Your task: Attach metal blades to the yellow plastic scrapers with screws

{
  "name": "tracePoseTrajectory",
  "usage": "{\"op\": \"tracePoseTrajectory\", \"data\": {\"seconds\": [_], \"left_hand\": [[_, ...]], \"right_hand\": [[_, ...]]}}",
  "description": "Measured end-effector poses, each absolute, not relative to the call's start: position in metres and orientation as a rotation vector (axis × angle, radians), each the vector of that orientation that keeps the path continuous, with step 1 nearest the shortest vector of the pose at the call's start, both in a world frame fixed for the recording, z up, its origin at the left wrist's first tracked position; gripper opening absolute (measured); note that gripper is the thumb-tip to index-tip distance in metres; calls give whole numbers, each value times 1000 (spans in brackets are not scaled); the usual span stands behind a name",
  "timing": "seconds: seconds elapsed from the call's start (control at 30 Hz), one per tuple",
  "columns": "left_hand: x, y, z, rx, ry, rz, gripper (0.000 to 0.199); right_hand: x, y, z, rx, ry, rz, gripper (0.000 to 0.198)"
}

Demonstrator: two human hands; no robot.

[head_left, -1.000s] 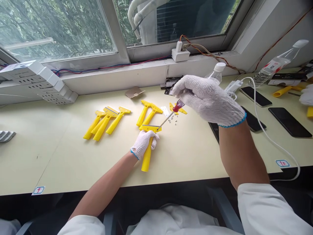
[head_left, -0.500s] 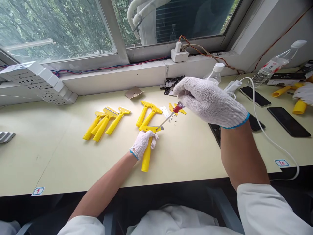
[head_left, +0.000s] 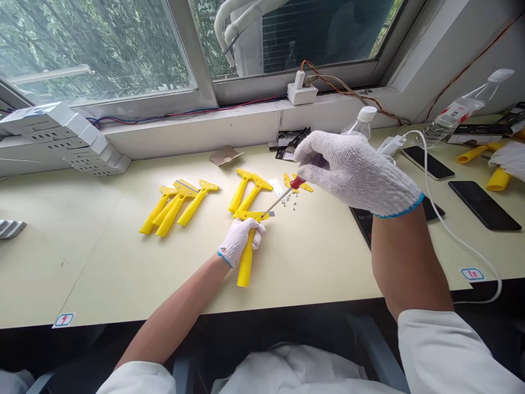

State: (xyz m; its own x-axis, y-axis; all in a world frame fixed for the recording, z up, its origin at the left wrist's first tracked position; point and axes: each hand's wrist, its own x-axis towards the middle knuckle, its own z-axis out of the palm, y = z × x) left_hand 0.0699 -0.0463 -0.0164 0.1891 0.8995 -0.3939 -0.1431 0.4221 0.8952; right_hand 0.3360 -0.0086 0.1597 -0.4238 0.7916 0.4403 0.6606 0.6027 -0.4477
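My left hand (head_left: 241,238), in a white knit glove, is wrapped round the neck of a yellow scraper (head_left: 245,265) with a metal blade end sticking out of its head. A screwdriver (head_left: 296,183) with a red handle is in my gloved right hand (head_left: 340,171); its tip meets the scraper's head near a screw hole. Most of the handle is covered by the fingers. Just beyond lie two yellow scraper bodies (head_left: 255,189), a few small screws (head_left: 288,201), a flat white blade piece (head_left: 278,187) and loose yellow plates (head_left: 301,184).
Several yellow scrapers (head_left: 174,205) lie in a group to the left. Phones (head_left: 484,203), a white cable (head_left: 455,235) and bottles (head_left: 455,112) are on the right. A co-worker's gloved hand (head_left: 511,156) shows at the right edge. White boxes (head_left: 69,137) are stacked at far left.
My right hand has turned a little around the screwdriver handle, its fingers and wrist shifting slightly right. The scraper and my left hand stay in place. The co-worker's hand has moved slightly left.
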Motion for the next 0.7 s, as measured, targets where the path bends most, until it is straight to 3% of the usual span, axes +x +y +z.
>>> {"op": "tracePoseTrajectory", "data": {"seconds": [0.13,0.4,0.57,0.7], "left_hand": [[70,-47,-15,845,1140,875,19],[69,-44,-18,825,1136,877,18],[68,-44,-21,835,1106,888,20],[68,-43,-22,823,1096,903,20]], "right_hand": [[336,-12,160,-864,-2291,385,23],[328,-3,147,-1089,-2072,265,15],[337,-7,155,-795,-2198,499,19],[338,-6,160,-575,-1905,722,27]]}}
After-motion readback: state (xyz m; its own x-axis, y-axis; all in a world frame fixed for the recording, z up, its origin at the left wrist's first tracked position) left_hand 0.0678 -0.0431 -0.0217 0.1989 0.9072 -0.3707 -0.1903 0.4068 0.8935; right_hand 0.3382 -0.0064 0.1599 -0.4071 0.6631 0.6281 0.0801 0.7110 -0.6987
